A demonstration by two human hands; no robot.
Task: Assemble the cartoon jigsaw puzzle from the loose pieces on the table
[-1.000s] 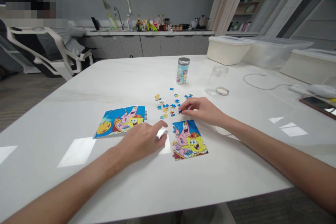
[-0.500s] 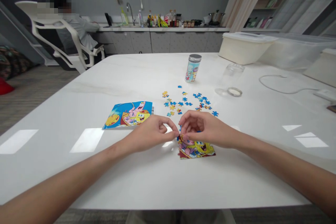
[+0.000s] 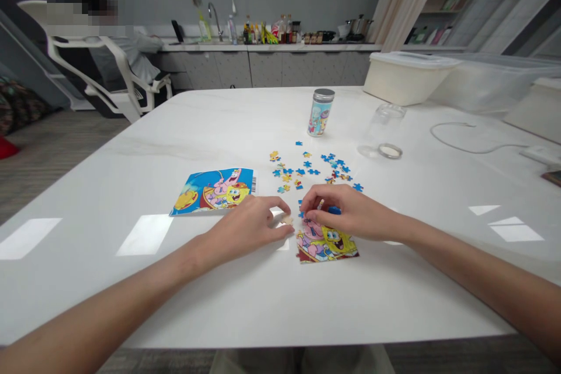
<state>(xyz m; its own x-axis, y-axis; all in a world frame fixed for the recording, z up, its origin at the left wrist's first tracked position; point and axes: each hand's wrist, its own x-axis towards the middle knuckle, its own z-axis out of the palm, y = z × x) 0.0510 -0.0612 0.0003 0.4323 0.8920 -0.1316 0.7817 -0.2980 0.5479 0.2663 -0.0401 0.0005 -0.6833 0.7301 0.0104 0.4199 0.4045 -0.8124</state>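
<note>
A partly joined puzzle (image 3: 326,242) with a pink and a yellow cartoon figure lies near the table's front middle. My right hand (image 3: 339,207) is over its upper part, fingers curled, with a small puzzle piece (image 3: 321,204) between them. Left of the puzzle is my left hand (image 3: 263,222), thumb and forefinger apart around a pale piece (image 3: 286,220); whether they grip it is unclear. A picture card (image 3: 214,190) lies beyond my left wrist. Several loose blue and yellow pieces (image 3: 314,172) are scattered behind my hands.
A printed jar with a metal lid (image 3: 321,112) stands behind the pieces. To its right are a clear jar (image 3: 388,120), a round lid (image 3: 390,151), a cable (image 3: 464,149) and storage bins (image 3: 407,79). A person sits in a white chair (image 3: 127,79) at back left.
My left thumb and forefinger have parted, and a pale piece now shows between them. My right hand has lifted slightly from the puzzle's left edge, with a piece showing at its fingers.
</note>
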